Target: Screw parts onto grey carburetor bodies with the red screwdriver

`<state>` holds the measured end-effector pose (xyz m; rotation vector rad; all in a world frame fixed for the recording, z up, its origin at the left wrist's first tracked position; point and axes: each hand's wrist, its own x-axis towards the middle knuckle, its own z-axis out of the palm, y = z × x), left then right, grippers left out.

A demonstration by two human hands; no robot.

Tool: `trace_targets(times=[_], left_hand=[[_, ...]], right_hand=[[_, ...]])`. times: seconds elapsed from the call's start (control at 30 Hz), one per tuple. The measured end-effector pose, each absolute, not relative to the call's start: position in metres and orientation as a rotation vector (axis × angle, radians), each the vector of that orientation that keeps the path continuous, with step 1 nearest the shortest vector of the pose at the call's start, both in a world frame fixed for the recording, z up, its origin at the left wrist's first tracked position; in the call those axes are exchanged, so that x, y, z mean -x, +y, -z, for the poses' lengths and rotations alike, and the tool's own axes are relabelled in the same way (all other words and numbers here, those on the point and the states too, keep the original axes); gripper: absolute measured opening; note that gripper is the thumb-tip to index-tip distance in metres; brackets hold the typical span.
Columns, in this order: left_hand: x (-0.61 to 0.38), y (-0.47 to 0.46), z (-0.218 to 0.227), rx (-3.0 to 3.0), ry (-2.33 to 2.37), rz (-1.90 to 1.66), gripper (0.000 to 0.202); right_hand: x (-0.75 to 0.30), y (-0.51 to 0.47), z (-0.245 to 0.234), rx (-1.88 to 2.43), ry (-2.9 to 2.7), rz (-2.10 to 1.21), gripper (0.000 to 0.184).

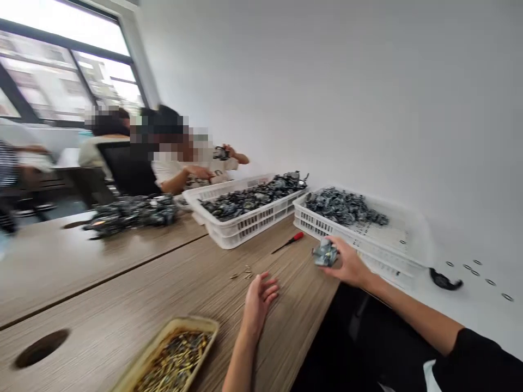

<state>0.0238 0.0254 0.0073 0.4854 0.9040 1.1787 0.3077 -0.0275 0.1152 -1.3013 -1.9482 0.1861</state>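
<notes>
In the head view, a grey part (pixel 325 252) is held in the right hand (pixel 342 262), gripped at the fingertips with the thumb and fingers closed about its sides. The part is placed to the left of the palm, near the edge of the table (pixel 229 291) and just in front of the right basket (pixel 402 265), by which some dark grey parts (pixel 345 206) are contained, heaped mostly toward its far left end.

The left hand (pixel 260 299) is held open over the table, its fingers loosely curled and turned toward the side where the grey part is gripped. The two hands are kept apart, with bare table seen between them. Just beyond the left fingertips, and slightly to their left, a few loose brass-coloured pieces (pixel 245 273) are scattered.

A red-handled screwdriver (pixel 288 243) is laid between those pieces and the right basket, its tip pointed toward the left hand; it is touched by neither hand. Nearer the body, to the left of the left forearm, a shallow tray (pixel 211 322) is filled with small brass and dark metal pieces (pixel 175 362).

Farther back, the left basket (pixel 239 235) is heaped with black and grey parts (pixel 257 196), and another pile of parts (pixel 134 215) is set on the table. Beyond it, a dark object (pixel 221 153) is held up by a co-worker.
</notes>
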Motion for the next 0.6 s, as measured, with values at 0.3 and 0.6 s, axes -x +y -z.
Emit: trace_targets(times=[0.3,0.6], left_hand=[[-0.030,0.031,-0.004,-0.627,1.050,-1.161,0.035],[-0.025,0.033,-0.001,-0.665,1.093,-1.147,0.042]], right_hand=[[-0.561,-0.133,-0.173,1.892,-0.974,0.617,0.064],[-0.652,-0.257,-0.089,2.430,-0.114,0.308,0.042]])
